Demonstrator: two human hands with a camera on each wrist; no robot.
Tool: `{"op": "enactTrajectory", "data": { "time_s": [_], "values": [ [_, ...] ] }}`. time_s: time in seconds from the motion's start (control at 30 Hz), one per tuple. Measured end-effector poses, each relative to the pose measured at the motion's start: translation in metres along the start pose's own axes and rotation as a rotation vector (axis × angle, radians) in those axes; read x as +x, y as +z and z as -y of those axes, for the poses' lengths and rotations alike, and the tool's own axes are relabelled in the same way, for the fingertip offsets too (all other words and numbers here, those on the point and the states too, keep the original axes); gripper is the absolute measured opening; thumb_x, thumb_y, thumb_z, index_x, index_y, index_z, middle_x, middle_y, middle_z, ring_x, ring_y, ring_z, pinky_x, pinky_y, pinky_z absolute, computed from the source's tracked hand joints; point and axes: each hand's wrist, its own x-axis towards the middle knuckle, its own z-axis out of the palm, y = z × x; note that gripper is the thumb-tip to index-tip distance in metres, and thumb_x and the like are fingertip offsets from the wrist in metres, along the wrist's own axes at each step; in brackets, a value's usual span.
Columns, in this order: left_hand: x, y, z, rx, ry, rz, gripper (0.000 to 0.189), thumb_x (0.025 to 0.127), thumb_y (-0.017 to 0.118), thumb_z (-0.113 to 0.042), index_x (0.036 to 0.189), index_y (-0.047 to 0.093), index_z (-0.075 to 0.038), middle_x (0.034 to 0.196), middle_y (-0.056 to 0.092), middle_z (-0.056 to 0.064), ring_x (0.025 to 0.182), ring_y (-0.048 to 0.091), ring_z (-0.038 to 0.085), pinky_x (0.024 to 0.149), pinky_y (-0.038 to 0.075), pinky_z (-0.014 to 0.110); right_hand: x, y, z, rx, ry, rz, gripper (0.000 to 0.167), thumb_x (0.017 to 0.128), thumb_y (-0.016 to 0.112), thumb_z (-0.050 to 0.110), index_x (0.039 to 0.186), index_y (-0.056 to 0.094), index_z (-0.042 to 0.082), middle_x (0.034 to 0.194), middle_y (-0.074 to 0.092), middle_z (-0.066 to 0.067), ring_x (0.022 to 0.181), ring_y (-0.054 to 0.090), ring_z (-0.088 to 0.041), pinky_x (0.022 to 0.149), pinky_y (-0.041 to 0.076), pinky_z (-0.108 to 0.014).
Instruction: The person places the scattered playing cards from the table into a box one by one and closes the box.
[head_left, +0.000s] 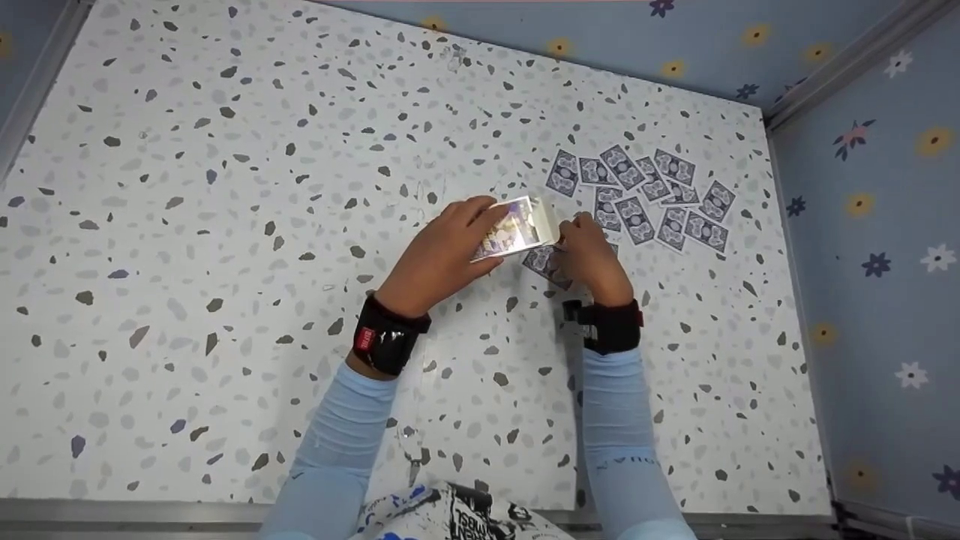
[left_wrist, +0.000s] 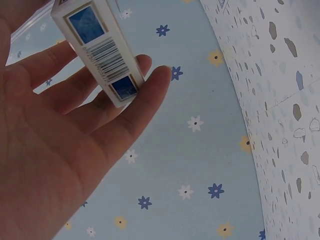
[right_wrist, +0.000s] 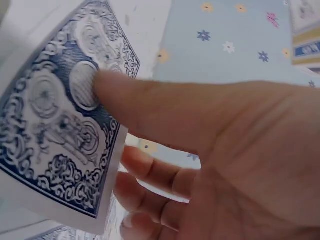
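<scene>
My left hand [head_left: 450, 251] grips a small playing card box [head_left: 516, 227], its fingers on one long edge and its thumb on the other. A pale flap [head_left: 547, 223] stands out at the box's right end. In the left wrist view a barcode and blue panels show on the box's narrow side [left_wrist: 107, 57]. Close to the flap end is my right hand [head_left: 596, 259]. In the right wrist view it pinches a playing card [right_wrist: 60, 135], the thumb across the blue patterned back and the other fingers behind. Whether further cards lie behind that one is hidden.
Several playing cards [head_left: 636, 220] lie scattered and partly overlapping, backs up, beyond and to the right of my right hand. They rest on a white speckled table [head_left: 225, 225]. Flowered blue walls [head_left: 870, 247] rise along its far and right edges.
</scene>
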Motion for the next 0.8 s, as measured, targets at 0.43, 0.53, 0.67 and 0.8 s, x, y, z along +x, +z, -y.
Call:
{"op": "enactTrajectory", "data": {
  "time_s": [0.43,0.53,0.67,0.8],
  "values": [
    [0.000,0.002,0.000,-0.007,0.009,-0.006,0.057,0.085,0.068,-0.023,0.136,0.046,-0.010,0.131,0.050,0.010,0.119,0.049,0.025,0.097,0.046,0.035,-0.017,-0.029,0.004,0.219,-0.007,-0.168,0.059,0.088,0.050,-0.009,0.143,0.031,0.002,0.131,0.049,-0.023,0.099,0.052,-0.034,0.089,0.042,-0.042],
    [0.000,0.002,0.001,-0.014,0.012,-0.008,0.057,0.084,0.069,-0.023,0.135,0.047,-0.009,0.131,0.050,0.010,0.119,0.049,0.025,0.098,0.046,0.035,-0.023,-0.034,0.008,0.238,-0.045,-0.315,0.051,0.088,0.052,-0.008,0.137,0.041,-0.001,0.118,0.055,-0.021,0.085,0.049,-0.029,0.079,0.041,-0.038],
    [0.000,0.001,0.001,-0.016,0.007,0.001,0.058,0.084,0.069,-0.023,0.135,0.046,-0.010,0.131,0.050,0.009,0.120,0.049,0.024,0.098,0.045,0.035,-0.032,-0.042,0.016,0.294,-0.066,-0.541,0.040,0.090,0.054,-0.002,0.130,0.050,-0.001,0.098,0.056,-0.016,0.077,0.047,-0.019,0.067,0.041,-0.026],
    [0.000,0.000,0.001,-0.013,0.004,0.009,0.059,0.084,0.069,-0.024,0.136,0.046,-0.010,0.132,0.050,0.010,0.120,0.049,0.025,0.099,0.045,0.036,-0.041,-0.048,0.024,0.411,-0.081,-0.728,0.036,0.091,0.055,0.002,0.127,0.051,-0.001,0.099,0.056,-0.013,0.075,0.050,-0.010,0.059,0.046,-0.017]
  ]
}}
